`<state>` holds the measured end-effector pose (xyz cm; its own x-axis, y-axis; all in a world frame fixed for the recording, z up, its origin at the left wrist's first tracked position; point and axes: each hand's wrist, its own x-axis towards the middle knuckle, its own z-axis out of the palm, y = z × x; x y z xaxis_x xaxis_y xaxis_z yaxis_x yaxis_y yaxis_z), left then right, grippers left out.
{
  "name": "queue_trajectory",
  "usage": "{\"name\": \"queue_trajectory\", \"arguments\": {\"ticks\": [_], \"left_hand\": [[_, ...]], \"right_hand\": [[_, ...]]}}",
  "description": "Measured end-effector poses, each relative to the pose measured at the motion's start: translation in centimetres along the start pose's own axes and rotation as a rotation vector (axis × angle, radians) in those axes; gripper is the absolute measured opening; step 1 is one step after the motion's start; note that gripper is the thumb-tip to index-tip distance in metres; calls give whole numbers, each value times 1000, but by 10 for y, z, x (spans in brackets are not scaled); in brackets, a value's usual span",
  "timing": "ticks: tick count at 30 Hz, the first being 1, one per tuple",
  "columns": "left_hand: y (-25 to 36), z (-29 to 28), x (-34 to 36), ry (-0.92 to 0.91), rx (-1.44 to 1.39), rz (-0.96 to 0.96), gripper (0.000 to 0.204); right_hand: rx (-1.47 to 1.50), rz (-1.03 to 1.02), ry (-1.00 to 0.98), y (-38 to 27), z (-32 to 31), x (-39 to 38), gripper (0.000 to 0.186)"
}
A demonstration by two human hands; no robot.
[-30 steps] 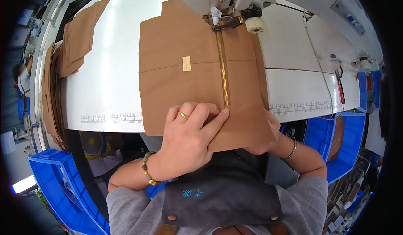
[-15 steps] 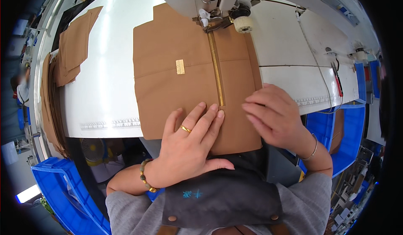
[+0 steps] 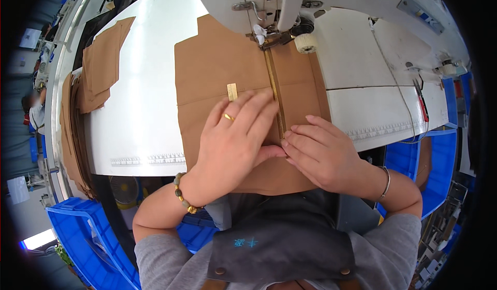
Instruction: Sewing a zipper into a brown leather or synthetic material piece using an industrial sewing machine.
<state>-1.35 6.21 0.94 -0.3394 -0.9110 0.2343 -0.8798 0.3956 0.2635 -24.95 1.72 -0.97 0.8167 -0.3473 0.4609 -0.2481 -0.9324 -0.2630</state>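
Observation:
A brown fabric panel point(image 3: 207, 70) lies flat on the white sewing table and hangs over its front edge. A zipper with gold teeth point(image 3: 271, 71) runs along it, its far end under the presser foot of the sewing machine point(image 3: 261, 44). My left hand point(image 3: 235, 129) rests on the panel left of the zipper, fingers stretched and slightly blurred, thumb reaching right. At the zipper's near end my right hand point(image 3: 323, 153) has its fingers drawn together in a pinch. The two thumbs almost meet there. A small pale label point(image 3: 232, 91) shows beside my left fingers.
Stacked brown fabric pieces point(image 3: 106, 57) lie at the left, with more point(image 3: 72, 134) draped over the table edge. Red-handled snips point(image 3: 422, 101) rest at the right. Blue bins point(image 3: 83, 238) stand below on both sides. A ruler strip point(image 3: 147, 160) marks the table's front.
My left hand has slid forward along the panel, its fingers now farther up beside the zipper. My right hand has come down and left from above the panel onto the zipper's near end.

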Motion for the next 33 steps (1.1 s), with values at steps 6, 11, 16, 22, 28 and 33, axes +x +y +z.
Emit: {"name": "queue_trajectory", "arguments": {"ticks": [6, 11, 16, 22, 28, 33], "left_hand": [[-2, -7, 17, -77, 75, -4, 88], [-7, -9, 21, -77, 61, 22, 87], [-17, -6, 32, -65, 62, 35, 88], [-30, -3, 46, -35, 104, 20, 90], [-41, -3, 60, -42, 120, -9, 86], [-45, -2, 63, -66, 121, -32, 86]], "right_hand": [[-3, -32, -18, 2, -3, 4, 24], [-6, -57, -43, 2, -6, 7, 23], [-24, -45, 0, 11, 0, 13, 24], [-33, -26, 17, 25, 0, 25, 24], [-31, -29, 13, 38, -1, 38, 23], [-10, -7, 8, 42, 1, 42, 22]]}}
